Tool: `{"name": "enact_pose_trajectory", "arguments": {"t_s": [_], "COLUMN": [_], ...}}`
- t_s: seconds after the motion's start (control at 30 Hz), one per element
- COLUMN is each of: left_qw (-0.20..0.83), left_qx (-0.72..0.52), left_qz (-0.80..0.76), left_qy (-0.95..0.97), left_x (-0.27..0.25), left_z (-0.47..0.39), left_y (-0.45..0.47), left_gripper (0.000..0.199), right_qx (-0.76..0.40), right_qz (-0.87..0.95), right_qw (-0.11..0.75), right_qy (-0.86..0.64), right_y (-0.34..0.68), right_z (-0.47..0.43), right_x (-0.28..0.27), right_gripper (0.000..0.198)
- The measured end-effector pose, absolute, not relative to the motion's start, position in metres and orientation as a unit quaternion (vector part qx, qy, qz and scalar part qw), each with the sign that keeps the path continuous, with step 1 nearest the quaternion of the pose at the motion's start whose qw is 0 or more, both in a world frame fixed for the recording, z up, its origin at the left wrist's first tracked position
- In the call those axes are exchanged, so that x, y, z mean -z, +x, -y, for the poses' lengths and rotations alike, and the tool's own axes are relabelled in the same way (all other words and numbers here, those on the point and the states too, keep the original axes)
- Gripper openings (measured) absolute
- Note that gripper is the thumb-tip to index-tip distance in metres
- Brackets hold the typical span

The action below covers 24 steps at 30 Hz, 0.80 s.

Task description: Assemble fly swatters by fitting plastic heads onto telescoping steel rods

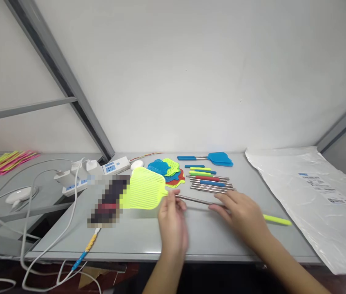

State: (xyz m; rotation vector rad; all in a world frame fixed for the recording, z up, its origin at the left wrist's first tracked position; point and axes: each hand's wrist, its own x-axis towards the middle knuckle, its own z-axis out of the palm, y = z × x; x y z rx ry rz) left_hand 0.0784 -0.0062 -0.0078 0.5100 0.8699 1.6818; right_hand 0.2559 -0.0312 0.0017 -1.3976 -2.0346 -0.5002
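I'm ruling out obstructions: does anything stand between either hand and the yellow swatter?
Nothing visible does: the left hand holds the yellow swatter just below its head, and the right hand is on its metal rod. The loose handles lie beyond the rod.

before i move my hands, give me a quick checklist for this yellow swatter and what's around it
1. Left hand where yellow swatter head and metal rod meet: ok.
2. Right hand on the metal rod: ok.
3. Rod joined to head: cannot tell, fingers hide the joint.
4. Rod seated in yellow handle: cannot tell, right hand covers it.
5. Head clear of pixelated object: cannot tell, they overlap in view.
6. White plastic package apart from right hand: ok.
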Motion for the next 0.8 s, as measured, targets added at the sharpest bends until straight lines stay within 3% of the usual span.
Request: {"name": "enact_pose_trajectory", "arguments": {"t_s": [0.13, 0.37, 0.6, 0.8], "left_qw": [0.518, 0.523, 0.571, 0.549], "left_qx": [-0.773, -0.794, -0.703, -0.738], "left_qz": [-0.329, -0.287, -0.325, -0.268], "left_qy": [0.159, 0.117, 0.271, 0.286], "left_x": [-0.006, -0.023, -0.013, -0.033], "left_z": [-0.016, -0.022, 0.005, -0.001], "left_y": [0.033, 0.011, 0.057, 0.053], "left_gripper": [0.019, 0.025, 0.035, 0.037], "right_qx": [0.177, 0.168, 0.17, 0.151], "right_qz": [0.772, 0.784, 0.809, 0.804], "right_qw": [0.267, 0.258, 0.272, 0.278], "right_qy": [-0.549, -0.54, -0.492, -0.504], "right_y": [0.29, 0.295, 0.278, 0.289], "right_z": [0.033, 0.029, 0.03, 0.031], "right_x": [-0.002, 0.001, 0.003, 0.003], "right_gripper": [0.025, 0.02, 0.022, 0.027]}}
